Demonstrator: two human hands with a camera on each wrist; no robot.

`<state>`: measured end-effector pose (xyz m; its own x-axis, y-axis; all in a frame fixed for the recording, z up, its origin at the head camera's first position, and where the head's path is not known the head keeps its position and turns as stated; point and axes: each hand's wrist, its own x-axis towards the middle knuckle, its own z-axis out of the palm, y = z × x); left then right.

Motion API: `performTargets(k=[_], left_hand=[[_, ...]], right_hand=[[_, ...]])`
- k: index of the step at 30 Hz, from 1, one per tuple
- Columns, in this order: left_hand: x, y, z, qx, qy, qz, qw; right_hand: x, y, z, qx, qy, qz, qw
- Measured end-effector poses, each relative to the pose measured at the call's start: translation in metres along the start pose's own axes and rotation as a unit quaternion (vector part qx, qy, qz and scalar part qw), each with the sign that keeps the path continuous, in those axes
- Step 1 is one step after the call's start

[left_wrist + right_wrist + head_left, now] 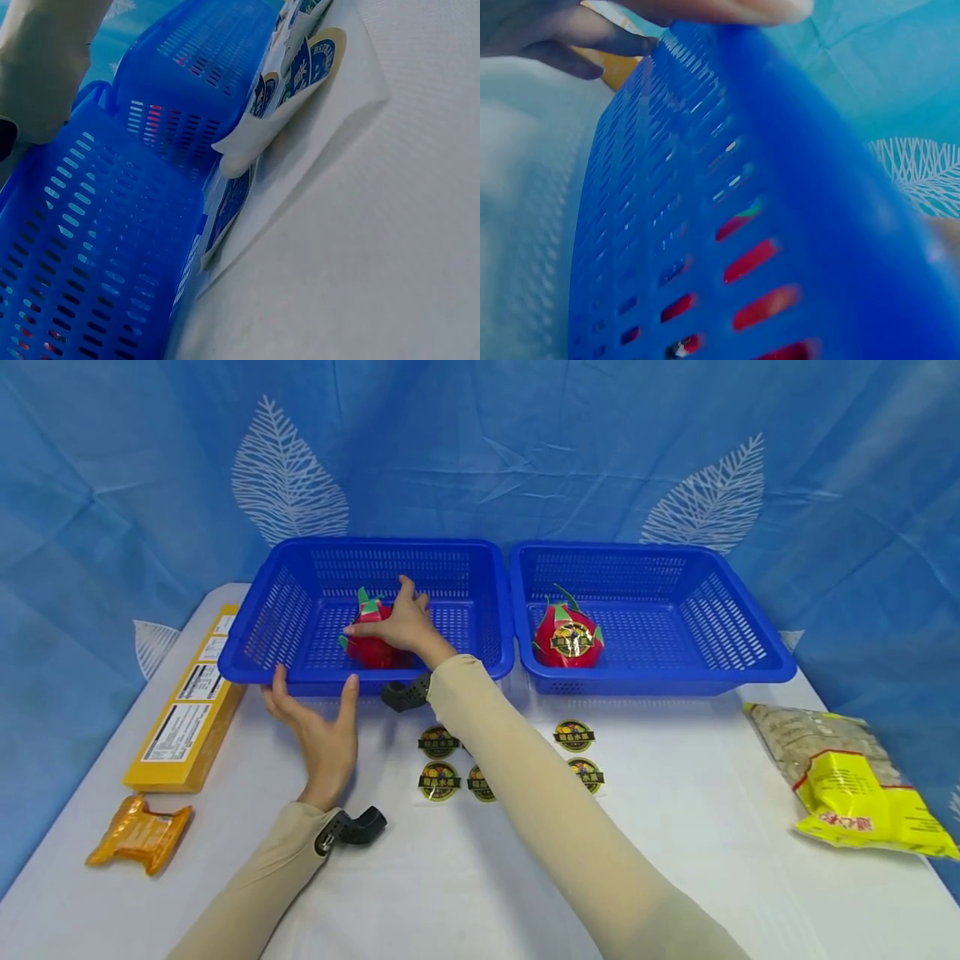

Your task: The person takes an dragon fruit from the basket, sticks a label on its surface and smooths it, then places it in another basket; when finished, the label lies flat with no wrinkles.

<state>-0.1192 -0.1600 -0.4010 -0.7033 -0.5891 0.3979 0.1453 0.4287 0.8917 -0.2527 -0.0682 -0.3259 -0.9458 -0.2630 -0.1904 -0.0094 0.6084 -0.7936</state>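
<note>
In the head view, my right hand (401, 622) reaches over the front of the left blue basket (315, 675), above a red dragon fruit (371, 647) with green tips. Its thumb lies across the fruit's top and its fingers spread away to the right. In the right wrist view, red fruit shows through the basket's slots and the thumb (363, 629) is blurred at the top. My left hand (326, 747) is spread at the basket's front rim, holding nothing. In the right blue basket (660, 675) sits another dragon fruit (558, 647), bearing a round black-and-gold sticker.
Round stickers (438, 781) lie on backing on the white table (480, 877), partly under my right arm. A yellow box (183, 718) and small orange packet (141, 835) are at left. A yellow-and-clear bag (847, 781) lies at right. A blue curtain (480, 443) hangs behind.
</note>
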Motion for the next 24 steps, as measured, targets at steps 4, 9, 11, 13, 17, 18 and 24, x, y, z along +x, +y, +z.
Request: performTargets(k=[4,9,11,13,17,18,24], left_hand=[[-0.0002,0.0004,-0.0001,0.000,-0.003,-0.005,1.0000],[-0.0004,0.0007,0.0000,0.005,-0.001,-0.002,1.0000],[-0.0003,0.0008,-0.0001,0.007,-0.001,0.001,1.0000],[-0.0002,0.0008,-0.0002,0.008,-0.002,0.003,1.0000],[-0.0008,0.0003,-0.0008,0.010,-0.004,0.003,0.9999],[-0.0009,0.0001,-0.0009,0.010,-0.003,0.003,0.9999],[-0.0012,-0.0004,-0.0012,0.012,-0.003,0.009,0.9999]], right_hand=[[-0.0016,0.0017,-0.0003,-0.002,-0.029,0.018,0.9994],[-0.0023,0.0029,-0.0023,-0.014,-0.043,0.021,0.9988],[-0.0024,0.0034,-0.0033,-0.020,-0.053,0.020,0.9982],[-0.0024,0.0037,-0.0043,-0.030,-0.063,0.021,0.9974],[-0.0025,0.0040,-0.0050,-0.034,-0.074,0.014,0.9966],[-0.0025,0.0042,-0.0048,-0.033,-0.076,0.012,0.9965],[-0.0037,0.0061,-0.0042,-0.006,-0.080,-0.003,0.9968]])
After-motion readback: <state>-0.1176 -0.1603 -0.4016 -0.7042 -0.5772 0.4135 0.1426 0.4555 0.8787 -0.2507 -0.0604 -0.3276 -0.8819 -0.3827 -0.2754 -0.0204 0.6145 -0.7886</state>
